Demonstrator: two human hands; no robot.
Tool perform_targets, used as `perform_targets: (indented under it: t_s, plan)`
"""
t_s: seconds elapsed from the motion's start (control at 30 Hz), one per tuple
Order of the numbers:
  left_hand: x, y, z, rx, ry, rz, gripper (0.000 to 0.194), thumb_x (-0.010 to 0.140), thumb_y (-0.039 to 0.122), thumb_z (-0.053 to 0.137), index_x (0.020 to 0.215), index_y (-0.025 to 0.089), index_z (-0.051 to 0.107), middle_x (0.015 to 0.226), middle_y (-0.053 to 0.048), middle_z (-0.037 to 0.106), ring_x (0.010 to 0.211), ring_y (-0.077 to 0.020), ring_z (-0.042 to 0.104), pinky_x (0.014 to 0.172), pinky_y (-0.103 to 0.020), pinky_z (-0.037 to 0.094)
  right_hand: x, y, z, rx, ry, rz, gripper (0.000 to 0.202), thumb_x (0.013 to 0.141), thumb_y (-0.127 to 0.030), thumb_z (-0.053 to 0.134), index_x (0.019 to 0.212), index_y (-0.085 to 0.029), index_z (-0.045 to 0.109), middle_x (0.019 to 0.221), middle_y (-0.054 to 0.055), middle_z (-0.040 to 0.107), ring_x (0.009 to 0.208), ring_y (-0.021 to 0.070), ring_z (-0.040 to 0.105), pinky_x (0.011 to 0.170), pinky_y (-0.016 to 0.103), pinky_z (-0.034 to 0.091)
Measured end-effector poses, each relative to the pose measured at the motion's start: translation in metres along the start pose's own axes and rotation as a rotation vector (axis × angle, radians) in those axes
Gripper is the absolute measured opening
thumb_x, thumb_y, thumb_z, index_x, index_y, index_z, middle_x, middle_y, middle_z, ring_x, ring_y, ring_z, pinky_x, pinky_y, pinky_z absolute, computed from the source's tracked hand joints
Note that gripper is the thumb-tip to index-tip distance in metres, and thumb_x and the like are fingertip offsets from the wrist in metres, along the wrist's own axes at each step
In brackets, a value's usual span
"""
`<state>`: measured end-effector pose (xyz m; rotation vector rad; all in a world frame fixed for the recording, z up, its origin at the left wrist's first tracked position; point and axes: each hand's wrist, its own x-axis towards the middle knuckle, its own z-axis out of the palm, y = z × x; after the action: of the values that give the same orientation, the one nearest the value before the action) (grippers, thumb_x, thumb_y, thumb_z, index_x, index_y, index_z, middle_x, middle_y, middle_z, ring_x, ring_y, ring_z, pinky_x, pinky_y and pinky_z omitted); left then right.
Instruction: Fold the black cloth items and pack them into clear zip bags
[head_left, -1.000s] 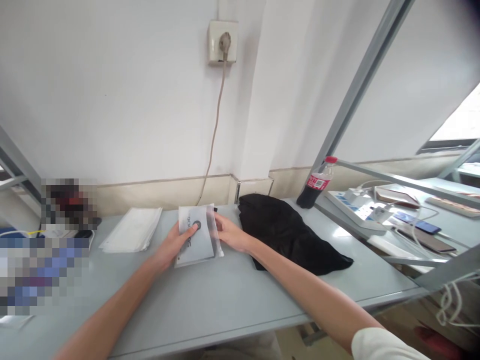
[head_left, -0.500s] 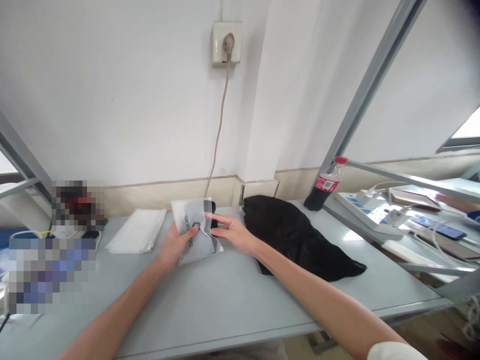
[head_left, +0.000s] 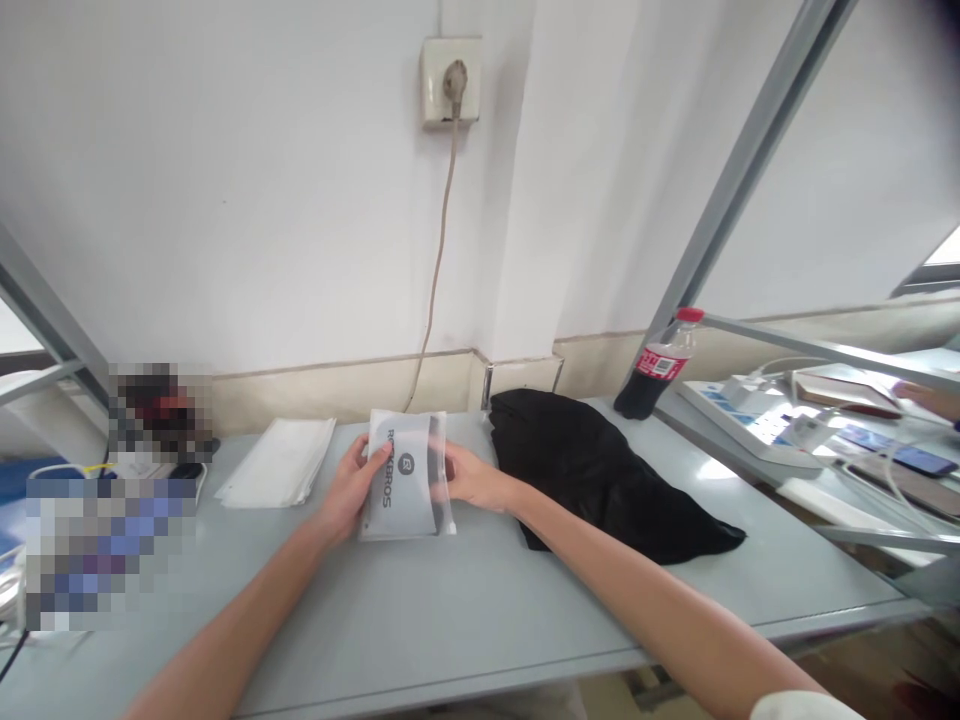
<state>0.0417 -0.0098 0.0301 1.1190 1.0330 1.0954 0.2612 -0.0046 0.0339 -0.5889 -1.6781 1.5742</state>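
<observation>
A translucent plastic zip bag [head_left: 407, 500] with grey and black contents and printed ROCKBROS lettering is held just above the table, its zip side facing right. My left hand [head_left: 351, 492] is closed on its left edge, thumb on the front and fingers behind. At the right side, my right hand [head_left: 474, 482] grips the bag by its mouth; its fingertips show blurred through the plastic. Whether they also touch the contents is unclear. Beside my right forearm lies a black cloth [head_left: 592, 470]. To the left of my left hand is a stack of translucent bags [head_left: 277, 462].
A cola bottle [head_left: 656, 370] stands at the back right by the metal frame [head_left: 739, 190]. Past it are a power strip [head_left: 739, 425], phones and cables. Blurred-out items sit on the far left. A cord [head_left: 437, 270] hangs from the wall socket [head_left: 450, 85].
The bag has turned flatter towards me and shifted slightly right, so its logo shows fully. My left thumb has slid to its left edge; my right fingers are now at the zip side.
</observation>
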Motion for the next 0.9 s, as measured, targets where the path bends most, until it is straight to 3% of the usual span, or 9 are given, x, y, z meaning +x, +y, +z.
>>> perform_targets:
  t_s: [0.13,0.23,0.4,0.5,0.6,0.7,0.8,0.9]
  plan:
    - [-0.005,0.001,0.001,0.043,-0.137,-0.062,0.057,0.083,0.06,0.082,0.12,0.02,0.067,0.111,-0.011,0.078,0.094,-0.025,0.075,0.08,-0.034,0.06,-0.002,0.003,-0.004,-0.024,-0.05,0.082,0.047,0.071,-0.043,0.09,0.11,-0.019,0.078,0.103,0.006,0.078,0.105,0.0278,0.073,0.102,0.045,0.055]
    - [-0.005,0.001,0.003,0.058,-0.052,-0.02,0.056,0.079,0.056,0.087,0.116,0.018,0.069,0.112,-0.013,0.078,0.096,-0.0263,0.076,0.083,-0.036,0.061,0.0,0.007,-0.004,-0.003,0.028,0.076,0.042,0.072,-0.046,0.089,0.104,-0.02,0.081,0.099,0.006,0.079,0.104,0.0292,0.074,0.102,0.049,0.055]
    - [0.005,-0.002,0.0,-0.019,0.107,0.044,0.058,0.078,0.055,0.087,0.119,0.019,0.068,0.116,-0.014,0.078,0.093,-0.0251,0.077,0.079,-0.035,0.063,0.007,0.013,-0.008,0.06,0.204,-0.068,0.037,0.076,-0.042,0.088,0.109,-0.027,0.083,0.143,0.006,0.065,0.116,0.0255,0.07,0.109,0.045,0.052]
    - [0.005,-0.001,-0.002,-0.056,0.153,0.05,0.059,0.078,0.054,0.088,0.121,0.019,0.068,0.118,-0.014,0.077,0.097,-0.0254,0.076,0.078,-0.033,0.062,0.008,0.013,-0.012,0.057,0.223,-0.02,0.052,0.075,-0.042,0.089,0.124,-0.029,0.078,0.15,0.007,0.06,0.105,0.0241,0.073,0.099,0.045,0.057]
    - [-0.002,0.002,-0.002,-0.056,-0.033,-0.092,0.058,0.08,0.054,0.087,0.123,0.019,0.069,0.119,-0.014,0.077,0.098,-0.0256,0.076,0.077,-0.032,0.062,0.006,0.01,-0.01,0.031,0.125,-0.003,0.083,0.07,-0.039,0.094,0.146,-0.029,0.062,0.139,0.009,0.068,0.111,0.0291,0.071,0.1,0.046,0.058]
    - [-0.006,0.003,-0.001,-0.033,-0.167,-0.175,0.053,0.082,0.053,0.086,0.119,0.018,0.071,0.119,-0.014,0.076,0.097,-0.0242,0.075,0.077,-0.03,0.061,0.003,0.004,-0.004,-0.013,0.052,-0.039,0.094,0.07,-0.039,0.095,0.153,-0.029,0.053,0.139,0.008,0.068,0.124,0.0316,0.065,0.104,0.044,0.056]
    - [-0.005,0.002,0.0,-0.05,-0.071,-0.12,0.05,0.083,0.055,0.085,0.114,0.018,0.072,0.116,-0.013,0.077,0.091,-0.0224,0.074,0.074,-0.03,0.06,0.001,-0.001,-0.003,-0.018,0.023,-0.024,0.096,0.069,-0.04,0.095,0.154,-0.029,0.051,0.139,0.008,0.068,0.124,0.0309,0.065,0.105,0.044,0.055]
    - [-0.004,0.0,0.001,-0.083,-0.023,-0.09,0.049,0.082,0.054,0.085,0.113,0.018,0.071,0.107,-0.011,0.079,0.085,-0.0216,0.074,0.072,-0.03,0.06,0.0,-0.003,-0.006,-0.017,-0.023,0.036,0.09,0.067,-0.043,0.096,0.147,-0.026,0.059,0.129,0.008,0.073,0.116,0.0305,0.069,0.104,0.045,0.055]
